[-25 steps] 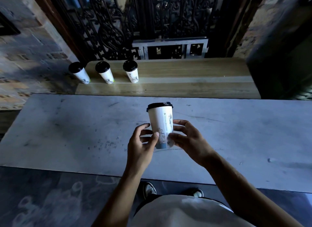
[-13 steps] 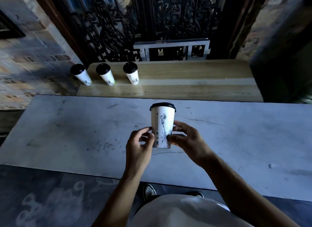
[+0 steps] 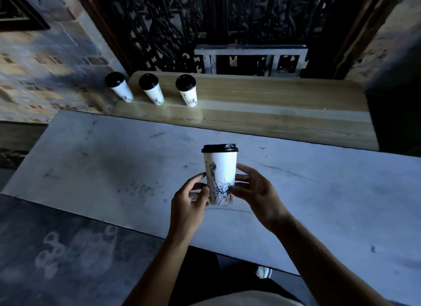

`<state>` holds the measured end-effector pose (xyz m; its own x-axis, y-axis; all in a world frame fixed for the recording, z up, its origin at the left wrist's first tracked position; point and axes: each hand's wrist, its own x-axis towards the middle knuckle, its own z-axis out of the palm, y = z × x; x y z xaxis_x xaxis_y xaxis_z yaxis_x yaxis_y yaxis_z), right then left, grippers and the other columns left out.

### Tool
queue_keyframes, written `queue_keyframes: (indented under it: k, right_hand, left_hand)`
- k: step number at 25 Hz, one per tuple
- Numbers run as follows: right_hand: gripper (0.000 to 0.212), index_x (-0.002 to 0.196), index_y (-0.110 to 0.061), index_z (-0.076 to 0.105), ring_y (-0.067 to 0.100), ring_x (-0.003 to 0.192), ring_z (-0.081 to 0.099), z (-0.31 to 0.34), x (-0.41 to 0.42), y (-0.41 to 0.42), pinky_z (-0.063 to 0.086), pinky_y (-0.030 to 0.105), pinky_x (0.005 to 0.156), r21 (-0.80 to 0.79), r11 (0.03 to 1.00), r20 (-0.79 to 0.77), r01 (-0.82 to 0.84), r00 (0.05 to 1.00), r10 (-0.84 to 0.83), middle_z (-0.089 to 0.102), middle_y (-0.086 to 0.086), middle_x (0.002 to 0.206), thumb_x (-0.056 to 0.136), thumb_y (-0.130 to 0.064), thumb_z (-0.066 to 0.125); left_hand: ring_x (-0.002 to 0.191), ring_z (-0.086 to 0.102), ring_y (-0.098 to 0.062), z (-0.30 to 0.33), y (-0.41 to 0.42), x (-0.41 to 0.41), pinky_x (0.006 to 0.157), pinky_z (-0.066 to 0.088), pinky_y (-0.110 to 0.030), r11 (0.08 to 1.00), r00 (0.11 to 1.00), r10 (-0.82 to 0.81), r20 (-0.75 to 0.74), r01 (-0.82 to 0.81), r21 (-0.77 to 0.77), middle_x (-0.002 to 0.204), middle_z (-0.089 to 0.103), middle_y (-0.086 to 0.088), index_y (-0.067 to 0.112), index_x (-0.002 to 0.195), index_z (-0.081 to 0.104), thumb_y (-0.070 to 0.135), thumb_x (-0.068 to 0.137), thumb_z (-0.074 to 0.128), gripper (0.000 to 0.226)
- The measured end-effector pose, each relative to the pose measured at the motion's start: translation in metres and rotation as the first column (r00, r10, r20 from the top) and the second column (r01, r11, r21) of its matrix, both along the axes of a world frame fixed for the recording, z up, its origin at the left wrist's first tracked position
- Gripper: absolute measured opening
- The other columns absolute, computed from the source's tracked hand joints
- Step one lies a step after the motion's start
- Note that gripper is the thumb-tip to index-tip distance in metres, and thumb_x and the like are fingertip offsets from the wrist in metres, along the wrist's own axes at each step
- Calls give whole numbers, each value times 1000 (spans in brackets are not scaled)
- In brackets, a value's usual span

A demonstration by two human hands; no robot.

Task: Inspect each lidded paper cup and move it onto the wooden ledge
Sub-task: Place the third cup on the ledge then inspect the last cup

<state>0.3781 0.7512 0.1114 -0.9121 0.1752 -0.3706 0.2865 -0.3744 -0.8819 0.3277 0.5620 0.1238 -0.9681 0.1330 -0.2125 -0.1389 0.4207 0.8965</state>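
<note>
Above the near grey stone slab [image 3: 91, 169], left hand [image 3: 190, 203] and right hand [image 3: 255, 191] pinch the white, black-lidded paper cup [image 3: 220, 176] low; likely light, crushable, best gripped mid-wall.

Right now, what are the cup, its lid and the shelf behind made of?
The cup looks like matte white paper, since it carries a printed ink drawing. Its lid looks like smooth black plastic with a moulded rim, though the dim light leaves that open. The shelf looks like pale wood, with visible grain lines and a slight sheen.
</note>
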Motion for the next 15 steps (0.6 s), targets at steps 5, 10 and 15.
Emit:
queue_keyframes:
  k: [5,10,15]
  right_hand:
    - [50,124,-22,73,25,103,74,-26,-54,19,61,31,87,341,936,60,-84,996,67,80,3,110,78,-5,83]
    - [47,106,-38,67,12,96,77,-64,-164,55,61,43,92,481,876,86,31,993,-83,80,-1,101,64,-22,79]
    - [55,117,-23,66,10,117,70,-122,-302,94,58,44,101,521,846,37,113,987,-154,77,-3,113,65,-7,57]
  left_hand:
    - [83,73,-5,-20,20,-54,82,63,-40,999,1000,0,16,1,-36,98,77,8,28,117,73,9,89,69,34]
    - [99,76,-21,-77,70,-178,94,58,-53,994,993,-34,117,21,111,99,79,6,26,109,76,13,75,60,40]
    - [106,66,1,-135,135,-317,103,48,-36,963,978,-143,149,103,248,111,75,14,30,118,71,-9,81,54,56]
